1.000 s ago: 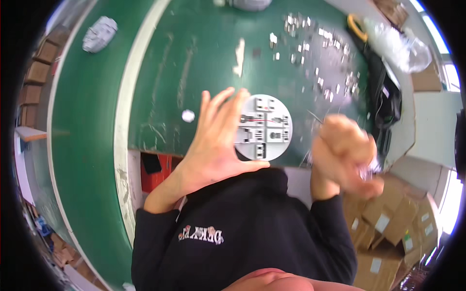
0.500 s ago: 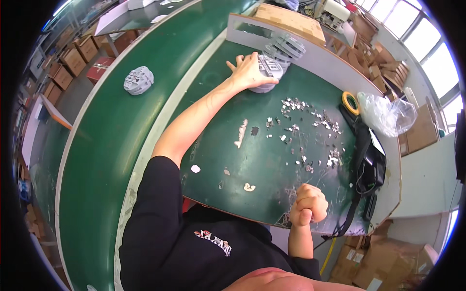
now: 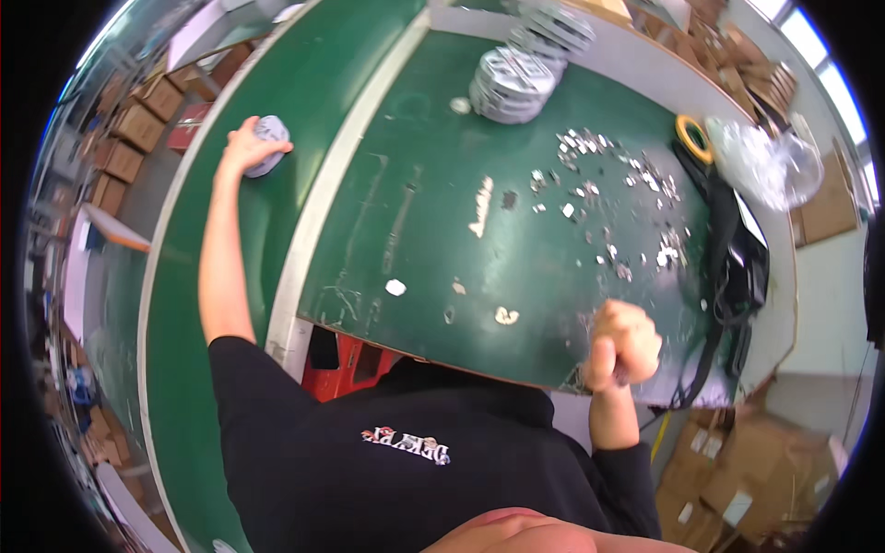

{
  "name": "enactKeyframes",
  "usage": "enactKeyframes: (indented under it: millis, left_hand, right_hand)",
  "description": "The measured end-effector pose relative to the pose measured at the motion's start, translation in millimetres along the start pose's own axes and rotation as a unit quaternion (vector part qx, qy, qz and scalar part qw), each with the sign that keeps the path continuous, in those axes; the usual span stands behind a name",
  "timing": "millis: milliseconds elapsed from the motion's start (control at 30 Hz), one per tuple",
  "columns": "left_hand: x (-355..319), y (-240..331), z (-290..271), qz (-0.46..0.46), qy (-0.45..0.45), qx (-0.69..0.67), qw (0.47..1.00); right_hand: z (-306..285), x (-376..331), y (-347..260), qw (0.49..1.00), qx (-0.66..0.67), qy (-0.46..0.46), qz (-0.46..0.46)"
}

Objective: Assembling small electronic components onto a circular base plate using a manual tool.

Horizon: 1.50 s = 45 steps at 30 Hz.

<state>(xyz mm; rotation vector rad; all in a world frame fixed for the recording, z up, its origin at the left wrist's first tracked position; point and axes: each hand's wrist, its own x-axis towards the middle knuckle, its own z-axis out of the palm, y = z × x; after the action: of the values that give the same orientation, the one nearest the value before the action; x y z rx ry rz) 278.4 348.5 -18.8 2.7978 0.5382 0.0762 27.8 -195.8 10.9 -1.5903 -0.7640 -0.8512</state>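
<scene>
Green bench (image 3: 544, 258), small pieces (image 3: 591, 144) scattered
They lie beyond the right hand (image 3: 627, 346); grey discs (image 3: 513, 85) stand stacked right of the left hand (image 3: 247, 147).

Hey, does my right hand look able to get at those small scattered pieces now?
Probably yes: nothing visible stands between the right hand and the small scattered pieces farther out on the green tabletop. It is curled, though, so it would likely have to open first.

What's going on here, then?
A person's left hand is on a grey round piece on the green strip; how firm its grip is can't be told. The right hand is curled over the near edge of the green table. Small shiny bits lie scattered beyond it, and more grey rounds stand stacked at the far end.
</scene>
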Motion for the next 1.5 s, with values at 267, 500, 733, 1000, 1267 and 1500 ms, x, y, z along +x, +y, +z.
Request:
enactKeyframes:
  millis: [267, 500, 733, 1000, 1267, 1500]
  left_hand:
    - [-217, 143, -27, 0.384, -0.170, -0.113, 0.901]
    - [-280, 171, -21, 0.404, -0.175, -0.073, 0.895]
    - [-336, 241, 19, 0.594, -0.170, -0.141, 0.774]
    - [-363, 234, 61, 0.542, -0.110, -0.168, 0.816]
    - [-366, 212, 57, 0.484, -0.242, -0.246, 0.804]
    - [-372, 192, 61, 0.469, -0.216, -0.324, 0.793]
  right_hand:
    - [-51, 26, 14, 0.896, -0.238, -0.021, 0.374]
    - [-68, -8, 57, 0.861, -0.376, -0.227, 0.256]
    - [-53, 16, 27, 0.872, -0.188, -0.103, 0.439]
    - [-41, 15, -18, 0.872, -0.066, -0.069, 0.481]
    - [-34, 0, -18, 0.881, -0.088, -0.158, 0.438]
    - [-26, -6, -32, 0.842, -0.150, -0.237, 0.460]
